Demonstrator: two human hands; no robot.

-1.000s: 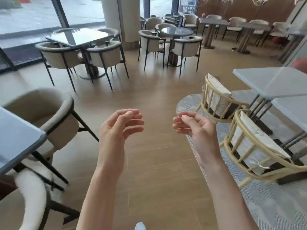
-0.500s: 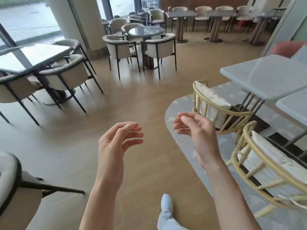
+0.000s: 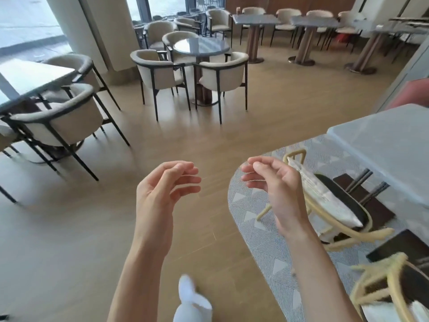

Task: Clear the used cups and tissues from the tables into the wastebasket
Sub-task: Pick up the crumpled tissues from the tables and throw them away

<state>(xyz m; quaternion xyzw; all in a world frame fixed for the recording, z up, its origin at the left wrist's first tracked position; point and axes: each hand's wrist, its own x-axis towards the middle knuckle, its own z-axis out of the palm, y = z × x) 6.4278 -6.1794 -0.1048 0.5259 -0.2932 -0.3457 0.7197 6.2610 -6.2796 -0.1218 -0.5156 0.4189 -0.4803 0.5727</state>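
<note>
- no used cups, tissues or wastebasket can be told apart here; a small dark thing [image 3: 238, 10] stands on a far square table [image 3: 256, 19], too small to tell what it is.
- the left hand [image 3: 160, 194] is held up in the air over the floor, fingers loosely bent, holding nothing.
- the right hand [image 3: 276, 184] is up beside it, close but not touching, fingers loosely bent too, holding nothing.
- under the arms, one foot in a white shoe [image 3: 188, 291] and a pale trouser leg show, blurred.
- the floor [image 3: 69, 240] is smooth light brown wood planks.
- on the right lies a grey rug [image 3: 253, 219] with a rounded edge and white triangles on it.
- on the rug stands a yellow wooden chair [image 3: 325, 205] with a white cushion, pushed near a pale grey table [image 3: 380, 145].
- a second yellow chair [image 3: 383, 287] is at the bottom right, blurred.
- in the middle of the room is a round glass-top table [image 3: 201, 45] with beige round-backed chairs [image 3: 222, 75] on thin black legs around it.
- on the left is another shiny table [image 3: 30, 75] with the same kind of chairs.
- at the back more square tables on thick round posts stand in a row with beige chairs.
- a wide white pillar [image 3: 109, 31] stands by big windows [image 3: 25, 19] on the left.
</note>
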